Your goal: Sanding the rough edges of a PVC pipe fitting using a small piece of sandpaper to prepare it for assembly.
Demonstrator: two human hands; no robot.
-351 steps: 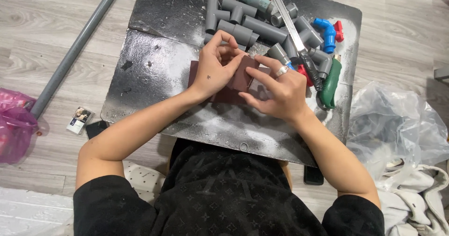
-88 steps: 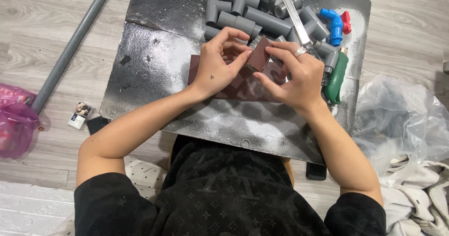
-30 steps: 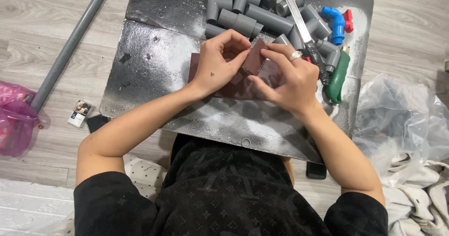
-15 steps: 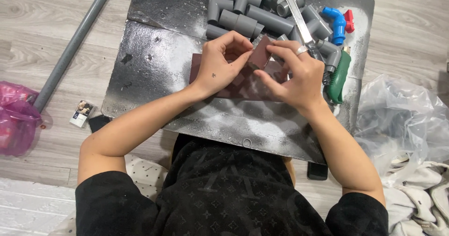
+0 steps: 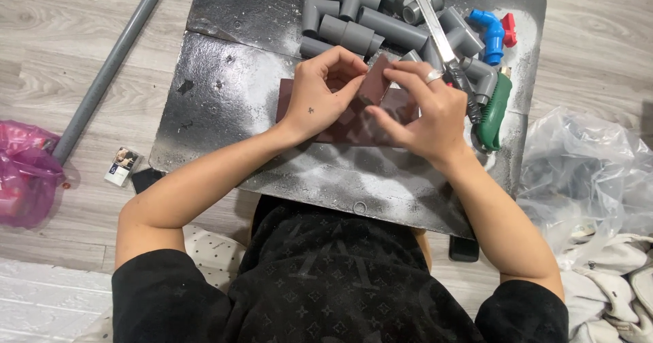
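Left hand (image 5: 321, 95) and right hand (image 5: 425, 108) pinch a reddish-brown sandpaper sheet (image 5: 375, 84); grey plastic pipe fittings (image 5: 360, 23) at 12 o'clock.

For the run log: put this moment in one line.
left hand: pinching sandpaper | right hand: pinching sandpaper | sheet: over black board | beside: grey pipe fittings

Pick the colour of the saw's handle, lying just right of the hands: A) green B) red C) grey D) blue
A: the saw handle is green, lying on the dark board beside the right hand; the blue and red piece is a separate pipe fitting farther up among the grey pipe pieces.
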